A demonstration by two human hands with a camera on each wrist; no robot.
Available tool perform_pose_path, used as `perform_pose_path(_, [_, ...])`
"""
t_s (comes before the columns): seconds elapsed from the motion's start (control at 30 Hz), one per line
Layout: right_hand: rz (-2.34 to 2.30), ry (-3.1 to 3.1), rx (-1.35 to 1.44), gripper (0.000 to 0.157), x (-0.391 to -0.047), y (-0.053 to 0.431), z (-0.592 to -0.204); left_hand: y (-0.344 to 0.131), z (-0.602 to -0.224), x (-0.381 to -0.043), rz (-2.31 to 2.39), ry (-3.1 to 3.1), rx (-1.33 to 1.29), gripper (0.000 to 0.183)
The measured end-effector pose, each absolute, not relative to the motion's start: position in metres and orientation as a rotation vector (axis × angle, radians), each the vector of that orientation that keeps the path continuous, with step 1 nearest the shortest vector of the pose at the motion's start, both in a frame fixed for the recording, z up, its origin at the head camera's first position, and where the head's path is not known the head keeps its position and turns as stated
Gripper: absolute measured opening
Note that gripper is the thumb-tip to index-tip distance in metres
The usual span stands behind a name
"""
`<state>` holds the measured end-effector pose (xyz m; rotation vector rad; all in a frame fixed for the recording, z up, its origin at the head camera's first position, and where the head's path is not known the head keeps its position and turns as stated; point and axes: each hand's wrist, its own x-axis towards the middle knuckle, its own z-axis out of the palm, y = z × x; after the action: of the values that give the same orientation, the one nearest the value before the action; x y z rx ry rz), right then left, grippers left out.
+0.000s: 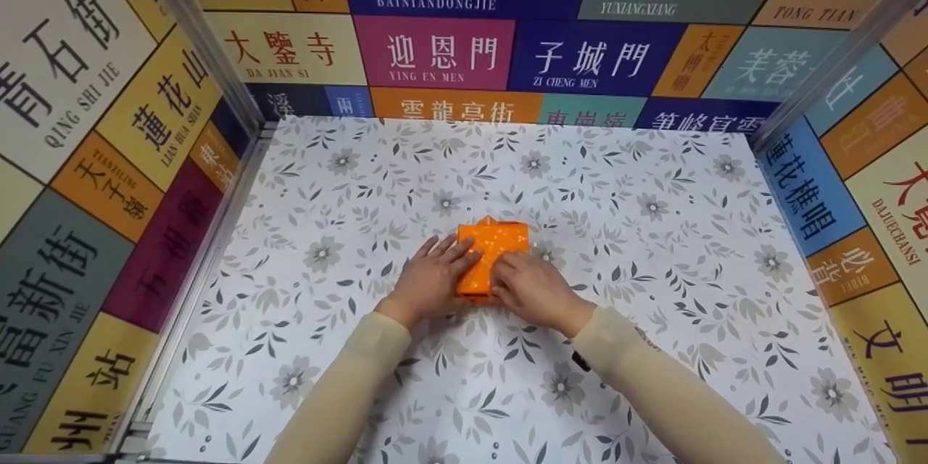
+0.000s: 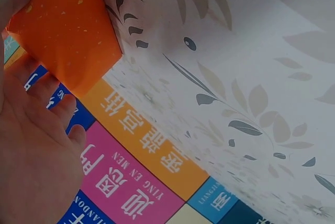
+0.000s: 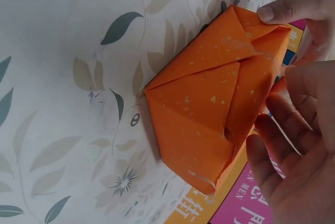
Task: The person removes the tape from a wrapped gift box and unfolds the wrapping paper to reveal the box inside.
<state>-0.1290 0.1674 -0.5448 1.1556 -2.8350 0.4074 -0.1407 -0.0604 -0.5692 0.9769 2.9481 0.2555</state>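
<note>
The head view shows a folded orange paper (image 1: 496,241) on the white table (image 1: 377,181) with flowers on it, right between two hands. I see the left hand (image 1: 433,277) with its grip around the paper's left side, thumb pressed on it. The right hand (image 1: 535,288) touches the right side with bent fingers; I can't tell if its grip pinches. Bright signs (image 1: 437,54) with big writing stand behind.

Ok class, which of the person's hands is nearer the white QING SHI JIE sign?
Left. The left hand touches the left side of the orange paper, toward the sign; the right hand is at the paper's right side, farther away.
</note>
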Motion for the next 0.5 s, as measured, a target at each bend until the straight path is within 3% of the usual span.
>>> perform_pose_path(0.5, [0.509, -2.720, 1.248, 0.009, -0.107, 0.184, -0.544, -0.061, -0.570, -0.142, 0.207, 2.936, 0.964, 0.087])
